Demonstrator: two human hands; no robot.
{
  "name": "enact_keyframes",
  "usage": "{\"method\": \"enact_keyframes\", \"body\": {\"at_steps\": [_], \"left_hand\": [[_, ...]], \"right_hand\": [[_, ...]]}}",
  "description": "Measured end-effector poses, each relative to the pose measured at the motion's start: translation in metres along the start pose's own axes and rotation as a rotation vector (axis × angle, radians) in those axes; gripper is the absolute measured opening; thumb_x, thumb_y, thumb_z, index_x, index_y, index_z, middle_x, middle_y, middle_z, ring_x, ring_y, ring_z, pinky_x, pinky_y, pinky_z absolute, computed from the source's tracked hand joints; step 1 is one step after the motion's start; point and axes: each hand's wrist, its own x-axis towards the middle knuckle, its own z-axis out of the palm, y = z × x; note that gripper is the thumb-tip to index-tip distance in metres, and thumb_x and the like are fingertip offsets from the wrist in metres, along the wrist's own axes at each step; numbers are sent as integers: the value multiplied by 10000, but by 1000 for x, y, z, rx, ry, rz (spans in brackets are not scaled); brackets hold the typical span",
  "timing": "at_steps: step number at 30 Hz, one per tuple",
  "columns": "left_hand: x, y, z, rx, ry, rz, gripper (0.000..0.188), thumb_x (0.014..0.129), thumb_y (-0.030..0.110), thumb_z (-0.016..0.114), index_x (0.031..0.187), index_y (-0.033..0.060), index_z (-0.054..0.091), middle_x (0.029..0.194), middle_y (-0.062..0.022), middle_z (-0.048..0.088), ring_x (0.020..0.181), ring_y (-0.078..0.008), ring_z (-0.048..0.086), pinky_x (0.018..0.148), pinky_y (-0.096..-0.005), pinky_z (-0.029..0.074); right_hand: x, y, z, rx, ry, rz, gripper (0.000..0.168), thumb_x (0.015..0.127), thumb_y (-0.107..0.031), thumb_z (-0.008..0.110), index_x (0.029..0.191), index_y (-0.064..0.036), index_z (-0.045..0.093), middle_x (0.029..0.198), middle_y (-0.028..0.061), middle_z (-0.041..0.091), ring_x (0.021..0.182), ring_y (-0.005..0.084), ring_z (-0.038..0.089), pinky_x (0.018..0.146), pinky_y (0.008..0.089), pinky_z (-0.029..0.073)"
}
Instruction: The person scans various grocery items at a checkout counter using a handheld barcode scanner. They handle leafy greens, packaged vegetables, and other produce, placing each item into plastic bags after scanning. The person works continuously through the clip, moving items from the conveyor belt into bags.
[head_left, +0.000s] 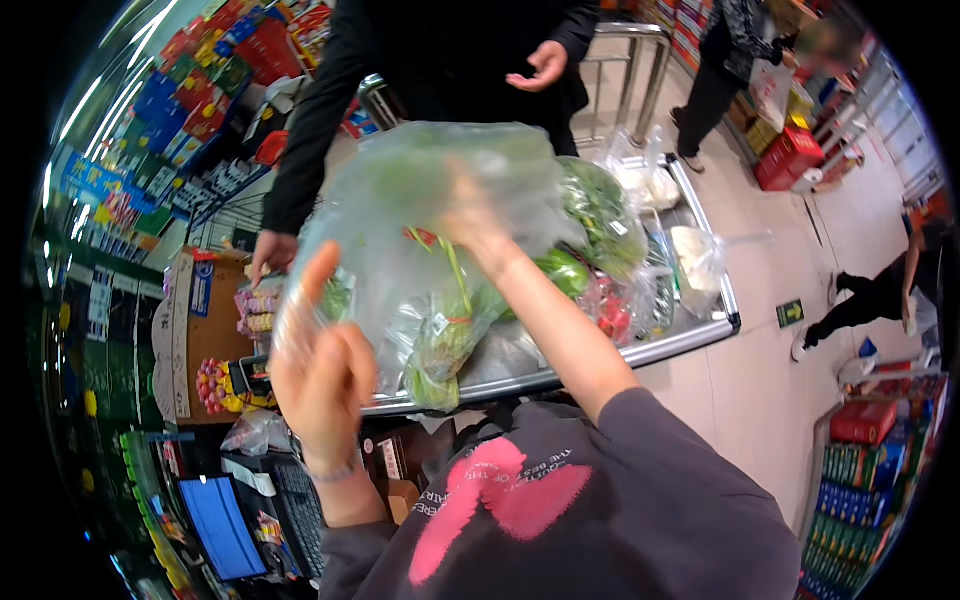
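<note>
A large translucent plastic bag (360, 195) spreads over the metal-edged checkout counter (517, 360). Film at its left side runs along the raised finger of my left hand (326, 367), which grips the bag there. My right hand (465, 202) reaches into or behind the film; it is blurred, and its fingers are hard to make out. Blurred greens (416, 172) show through the plastic beside it. Below lies a bagged bunch of leafy vegetables (442, 345) with a red tie and a white label. A bag of dark leafy greens (600, 214) sits to the right.
Bagged red produce (611, 307), a green vegetable (562, 271) and bagged white food (694, 259) lie at the counter's right. Opposite stands a person in black, one hand (271, 255) near packaged goods. A monitor (223, 525) and keyboard (300, 502) are at lower left.
</note>
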Motion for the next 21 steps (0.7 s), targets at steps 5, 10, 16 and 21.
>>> {"method": "enact_keyframes", "body": {"at_steps": [5, 10, 16, 21], "left_hand": [[62, -84, -40, 229, 25, -167, 447, 1014, 106, 412, 1446, -6, 392, 608, 63, 366, 541, -26, 285, 528, -195, 237], [69, -111, -32, -75, 47, -206, 471, 992, 68, 428, 1444, -44, 353, 619, 37, 406, 555, -35, 327, 532, -191, 244], [78, -93, -6, -56, 29, -292, 469, 965, 63, 456, 1412, -66, 394, 623, 28, 412, 528, -32, 314, 513, -192, 241], [74, -94, -28, 12, 37, -370, 476, 955, 90, 489, 1401, -59, 413, 620, 36, 413, 528, -28, 322, 504, -190, 232]], "right_hand": [[-14, 51, -82, -252, 93, 25, 299, 850, -29, 644, 1145, 11, 615, 941, 78, 692, 803, 144, 626, 715, 286, 521], [-140, 60, -195, -700, 475, 12, 147, 820, -55, 649, 958, -4, 656, 826, 117, 644, 763, 182, 622, 686, 289, 491], [-132, 96, -134, -1523, 26, -163, 744, 702, -323, 797, 1314, -19, 500, 1038, 169, 608, 1006, 318, 584, 835, 452, 483], [-117, 158, -167, -1448, -67, -170, 282, 848, -143, 583, 1105, -48, 646, 805, 154, 648, 746, 323, 653, 622, 476, 505]]}}
